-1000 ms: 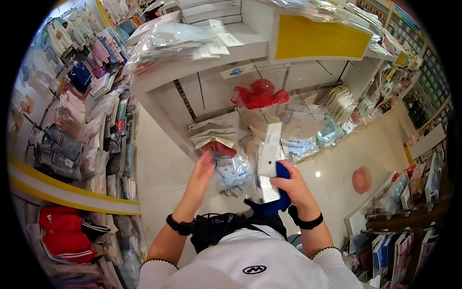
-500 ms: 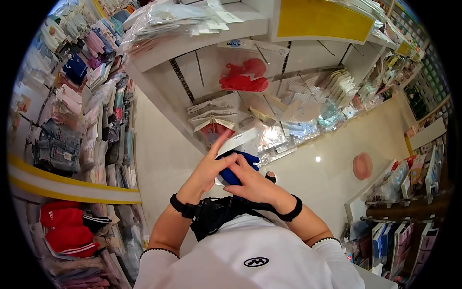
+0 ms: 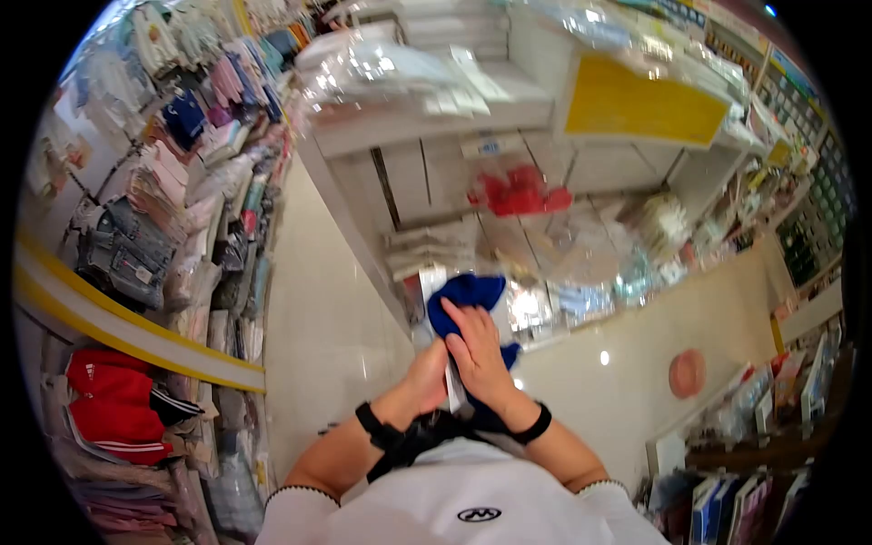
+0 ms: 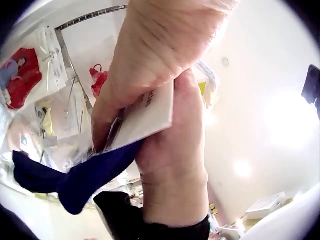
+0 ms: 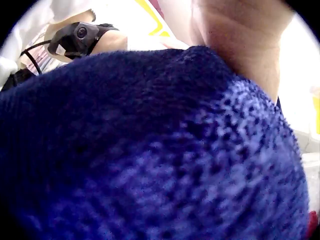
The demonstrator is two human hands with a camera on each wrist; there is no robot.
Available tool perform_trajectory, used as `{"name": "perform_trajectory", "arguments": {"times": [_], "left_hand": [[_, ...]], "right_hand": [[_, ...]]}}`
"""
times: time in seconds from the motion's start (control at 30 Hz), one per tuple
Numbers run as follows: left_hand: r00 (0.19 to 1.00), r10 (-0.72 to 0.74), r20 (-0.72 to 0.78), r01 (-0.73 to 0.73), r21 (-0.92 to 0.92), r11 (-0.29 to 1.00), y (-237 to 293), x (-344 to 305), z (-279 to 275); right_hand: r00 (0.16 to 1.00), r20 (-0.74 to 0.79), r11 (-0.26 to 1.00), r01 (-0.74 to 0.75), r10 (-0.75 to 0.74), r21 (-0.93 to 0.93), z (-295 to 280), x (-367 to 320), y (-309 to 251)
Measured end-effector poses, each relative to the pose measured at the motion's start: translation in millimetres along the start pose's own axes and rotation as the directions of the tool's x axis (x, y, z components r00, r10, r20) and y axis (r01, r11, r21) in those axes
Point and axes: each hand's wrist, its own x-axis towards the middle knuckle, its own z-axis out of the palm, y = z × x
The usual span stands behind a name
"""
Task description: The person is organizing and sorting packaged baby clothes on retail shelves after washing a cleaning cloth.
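Both hands are together on a dark blue fuzzy fabric piece (image 3: pixel 468 295) with a stiff white card (image 4: pixel 145 117). In the left wrist view my left hand (image 3: pixel 425 377) grips the card, its fingers curled around the edge. My right hand (image 3: pixel 481 359) lies over the blue fabric in the head view and holds it against the card. Two rounded blue ends (image 4: pixel 82 185) hang below the card. Close up in the right wrist view, the blue pile (image 5: pixel 150 150) covers most of the frame and hides the right fingers.
Ahead stands a white display rack (image 3: pixel 354 173) with hooks, a hanging red packaged item (image 3: pixel 518 193) and several clear packets. Folded clothes (image 3: pixel 213 218) fill shelves on the left. A pink round basin (image 3: pixel 688 373) sits on the floor at right, near more shelving (image 3: pixel 727 495).
The blue piece passed from the right hand at the right to the middle, where both hands now hold it. The left hand, free one second ago, now grips the card. The head view has shifted.
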Motion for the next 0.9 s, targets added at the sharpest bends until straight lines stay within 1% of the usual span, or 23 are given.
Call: {"name": "perform_trajectory", "arguments": {"times": [0.03,0.1,0.13,0.17,0.2,0.23,0.27,0.3,0.33,0.37,0.43,0.47,0.5,0.57,0.63,0.67,0.7,0.73,0.8,0.87,0.9], "left_hand": [[0.999,0.032,-0.008,-0.032,0.029,0.999,-2.1,0.6,-3.4],[0.992,0.034,-0.125,-0.02,0.111,0.994,-4.2,-4.5,-2.6],[0.991,0.024,-0.131,-0.005,0.144,0.99,-3.2,-9.2,2.6],[0.99,0.005,-0.142,0.02,0.174,0.985,-3.2,-14.7,6.8],[0.993,-0.044,-0.108,0.072,0.269,0.96,0.1,-18.6,1.2],[0.997,0.027,-0.074,0.005,0.392,0.92,2.6,-20.5,0.1],[0.996,0.083,-0.038,-0.053,0.502,0.863,4.1,-24.3,2.0],[0.991,0.133,0.003,-0.107,0.602,0.791,5.0,-29.4,1.4],[0.995,0.077,0.061,-0.097,0.751,0.654,10.7,-29.0,-11.1],[0.995,0.074,0.073,-0.104,0.772,0.628,14.5,-31.4,-13.7],[0.993,0.06,0.099,-0.115,0.813,0.571,30.0,-46.7,3.0],[0.989,0.032,0.142,-0.135,0.805,0.578,29.4,-44.0,-5.3],[0.994,-0.033,0.109,-0.059,0.742,0.668,29.3,-43.9,-6.5],[0.984,-0.16,0.075,0.086,0.589,0.804,33.2,-37.9,-5.4],[0.979,-0.052,0.198,-0.018,0.336,0.942,38.9,-24.2,4.9],[0.97,0.012,0.244,-0.059,0.186,0.981,37.7,-18.3,11.2],[0.959,0.073,0.272,-0.083,0.024,0.996,32.5,-16.5,15.3],[0.96,0.084,0.266,-0.09,0.01,0.996,28.3,-5.7,9.3],[0.961,0.131,0.242,-0.116,-0.076,0.99,28.9,0.1,13.8],[0.958,0.156,0.24,-0.128,-0.127,0.984,34.1,3.7,8.0],[0.966,0.179,0.189,-0.159,-0.115,0.98,38.4,0.6,5.1]], "right_hand": [[0.998,-0.066,0.998,-0.01,0.014,0.065,5.1,3.4,3.6],[0.991,-0.128,0.994,-0.03,0.043,0.107,9.3,7.5,10.0],[0.988,-0.115,0.983,-0.088,0.107,0.162,8.7,10.7,15.0],[0.977,-0.106,0.954,-0.151,0.184,0.26,13.5,11.8,28.9],[0.946,0.026,0.843,-0.3,0.322,0.447,9.7,12.6,31.0],[0.887,0.18,0.676,-0.443,0.425,0.589,5.3,14.3,34.3],[0.841,0.243,0.582,-0.515,0.483,0.629,6.6,10.6,46.2],[0.748,0.401,0.416,-0.641,0.529,0.645,-6.1,11.3,39.9],[0.717,0.465,0.271,-0.654,0.519,0.706,-11.2,6.1,37.6],[0.698,0.522,0.128,-0.65,0.49,0.749,-13.4,7.9,36.8],[0.674,0.604,-0.139,-0.611,0.425,0.779,-11.1,2.6,33.6],[0.569,0.633,-0.14,-0.676,0.525,0.724,-9.7,-5.3,42.2],[0.579,0.745,-0.349,-0.659,0.331,0.666,-7.0,-15.6,50.5],[0.552,0.737,-0.328,-0.665,0.389,0.671,4.0,-23.6,61.3],[0.634,0.68,-0.291,-0.616,0.368,0.732,15.1,-30.7,69.1],[0.659,0.658,-0.281,-0.596,0.364,0.752,19.8,-32.7,68.6],[0.662,0.653,-0.277,-0.592,0.369,0.757,23.2,-33.1,68.4],[0.656,0.657,-0.282,-0.594,0.372,0.753,23.8,-33.5,67.8],[0.631,0.672,-0.292,-0.608,0.387,0.739,23.6,-33.1,67.5],[0.579,0.706,-0.313,-0.638,0.407,0.703,19.9,-31.7,70.2],[0.548,0.725,-0.321,-0.657,0.417,0.682,15.7,-33.5,72.3]]}}
